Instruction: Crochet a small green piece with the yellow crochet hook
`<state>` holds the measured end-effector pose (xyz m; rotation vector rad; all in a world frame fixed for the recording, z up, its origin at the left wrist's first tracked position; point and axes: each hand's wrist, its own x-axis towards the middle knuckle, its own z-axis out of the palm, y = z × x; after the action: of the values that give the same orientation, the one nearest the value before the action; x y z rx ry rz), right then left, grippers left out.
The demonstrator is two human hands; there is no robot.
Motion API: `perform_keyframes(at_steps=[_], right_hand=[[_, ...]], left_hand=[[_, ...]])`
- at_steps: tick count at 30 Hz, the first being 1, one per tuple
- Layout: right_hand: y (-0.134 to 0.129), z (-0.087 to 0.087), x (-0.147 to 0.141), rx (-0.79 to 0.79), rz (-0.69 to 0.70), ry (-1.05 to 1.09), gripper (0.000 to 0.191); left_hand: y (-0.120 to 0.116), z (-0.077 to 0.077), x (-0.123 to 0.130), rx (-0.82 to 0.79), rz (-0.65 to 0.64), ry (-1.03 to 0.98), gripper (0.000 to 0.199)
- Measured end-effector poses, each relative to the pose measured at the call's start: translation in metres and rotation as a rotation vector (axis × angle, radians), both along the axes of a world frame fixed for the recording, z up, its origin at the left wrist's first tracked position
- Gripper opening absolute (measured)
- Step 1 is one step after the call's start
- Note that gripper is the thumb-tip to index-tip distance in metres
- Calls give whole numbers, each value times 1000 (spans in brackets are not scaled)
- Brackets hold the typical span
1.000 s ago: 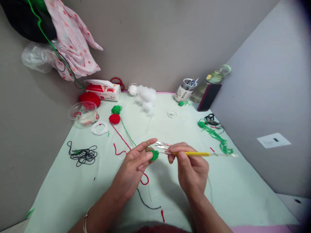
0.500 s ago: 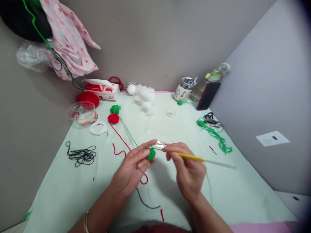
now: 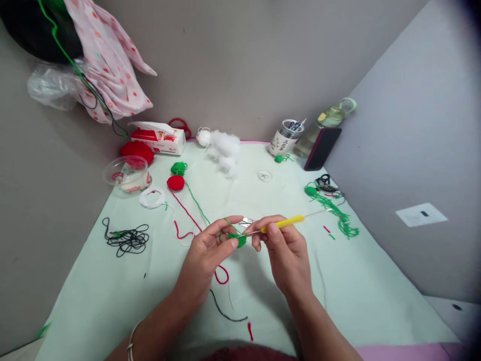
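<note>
Between the thumb and fingers of my left hand (image 3: 205, 258) is a small green crochet piece (image 3: 240, 241). Green yarn (image 3: 196, 201) loops over my left index finger and runs back to a green yarn ball (image 3: 179, 168). My right hand (image 3: 287, 253) grips a crochet hook (image 3: 283, 224) by its yellow handle; the thin metal tip meets the top of the green piece. Just behind the fingertips lie scissors (image 3: 247, 221), mostly hidden by my hands.
A red yarn ball (image 3: 175, 183), tangled black cord (image 3: 128, 239) and a plastic tub (image 3: 131, 175) are on the left. White stuffing (image 3: 225, 148) sits at the back. A pen holder (image 3: 284, 140), bottle (image 3: 319, 125), phone (image 3: 322, 149) and green yarn strands (image 3: 338, 215) are on the right.
The hook's rear end has swung up and left, and its tip has come onto the green piece. My left thumb now presses the piece, which has turned and shifted slightly right.
</note>
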<state>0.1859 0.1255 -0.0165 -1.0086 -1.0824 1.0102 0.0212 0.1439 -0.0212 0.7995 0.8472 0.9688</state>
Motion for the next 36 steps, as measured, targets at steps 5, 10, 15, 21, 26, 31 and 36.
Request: perform_keyframes(at_steps=[5,10,15,21,26,31,36], right_hand=[[-9,3,-3,181,-81,-340,25],[-9,-6,-5,490,-102,-746,27],[-9,-15,-6,623,-261,-924,31],[-5,2,-2,188,-129,-228,23],[-3,5,-8,223,-96,-360,21],[-10,0,-7,457,-158,-714,34],[-6,2,2,227,-169,-317,20]], left_hand=[[-1,-1,-3,102,49,144,30],[-4,0,2,151,130,256,33],[-4,6,9,-184,18,-135,53],[2,10,2,-231,-9,-257,38],[-1,5,4,-49,9,-112,39],[0,5,8,-201,16,-215,40],[5,7,4,-321,-13,-302,32]])
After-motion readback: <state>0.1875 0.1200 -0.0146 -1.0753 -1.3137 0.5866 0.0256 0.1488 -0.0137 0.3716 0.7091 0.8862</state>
